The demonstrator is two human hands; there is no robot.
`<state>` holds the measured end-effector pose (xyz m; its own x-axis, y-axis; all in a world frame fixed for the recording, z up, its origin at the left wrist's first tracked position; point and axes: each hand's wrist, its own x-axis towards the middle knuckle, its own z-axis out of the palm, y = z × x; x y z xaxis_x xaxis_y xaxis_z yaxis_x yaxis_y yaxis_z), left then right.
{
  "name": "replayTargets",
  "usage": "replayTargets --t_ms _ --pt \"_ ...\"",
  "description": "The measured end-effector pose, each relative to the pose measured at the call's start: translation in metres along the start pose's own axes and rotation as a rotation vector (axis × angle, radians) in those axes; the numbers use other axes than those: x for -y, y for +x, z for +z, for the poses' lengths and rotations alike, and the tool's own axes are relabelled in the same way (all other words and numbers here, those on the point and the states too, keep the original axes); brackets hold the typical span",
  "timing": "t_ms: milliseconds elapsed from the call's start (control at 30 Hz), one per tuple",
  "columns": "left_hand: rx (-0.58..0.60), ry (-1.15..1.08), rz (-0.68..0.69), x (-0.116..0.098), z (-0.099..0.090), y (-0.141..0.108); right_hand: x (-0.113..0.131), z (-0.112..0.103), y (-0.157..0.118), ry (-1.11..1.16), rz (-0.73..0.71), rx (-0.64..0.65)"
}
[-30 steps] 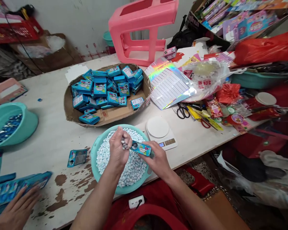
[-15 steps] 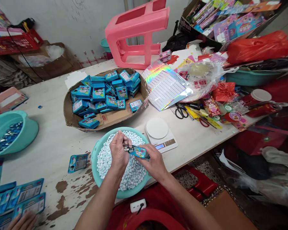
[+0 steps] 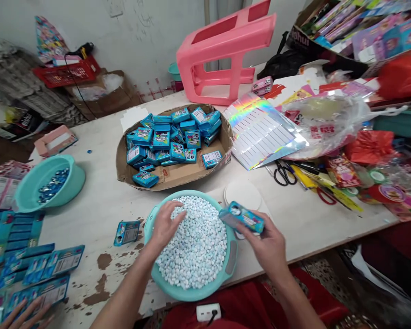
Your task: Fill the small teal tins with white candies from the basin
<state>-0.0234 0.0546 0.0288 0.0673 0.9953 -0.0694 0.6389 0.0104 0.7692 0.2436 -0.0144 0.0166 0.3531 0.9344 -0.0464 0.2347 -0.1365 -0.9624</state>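
Note:
A small blue candy box is gripped in my right hand, tilted beside the white kitchen scale and partly covering it. My left hand is over the left part of a turquoise basin, its fingers apart and holding nothing I can see. Many small pale blue and white candies fill that basin. Left of the basin, one flat blue candy box lies on the table. Behind it, a cut-down cardboard box holds many filled-looking blue candy boxes.
Another person's hand rests by blue boxes at lower left. A turquoise bowl contains shiny blue wrapped pieces. A pink stool lies behind; holographic sheets, scissors and clutter spread to the right.
My hands have moved apart. The right one has carried the candy box rightward to the scale; the left has left the box and opened over the candies. The view has shifted too.

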Motion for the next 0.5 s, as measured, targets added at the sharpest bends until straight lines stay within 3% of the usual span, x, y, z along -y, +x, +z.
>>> replayTargets --t_ms 67,133,200,300,400,500 --pt "-0.123 0.283 0.026 0.029 -0.027 0.032 -0.02 -0.009 0.022 -0.033 0.058 -0.158" --pt "-0.174 0.583 -0.054 0.058 -0.052 0.078 -0.042 -0.011 0.047 -0.056 0.064 -0.221" --pt "-0.051 0.793 -0.26 0.082 -0.07 0.127 -0.063 -0.008 0.069 -0.046 0.047 -0.236" --pt "0.205 0.868 -0.544 0.107 -0.078 0.183 -0.084 -0.001 0.09 -0.026 0.02 -0.231" --pt "0.26 0.863 -0.618 0.116 -0.077 0.203 -0.09 -0.001 0.092 -0.033 -0.023 -0.18" --pt "0.217 0.851 -0.596 0.117 -0.08 0.2 -0.084 -0.01 0.078 -0.087 -0.103 -0.205"
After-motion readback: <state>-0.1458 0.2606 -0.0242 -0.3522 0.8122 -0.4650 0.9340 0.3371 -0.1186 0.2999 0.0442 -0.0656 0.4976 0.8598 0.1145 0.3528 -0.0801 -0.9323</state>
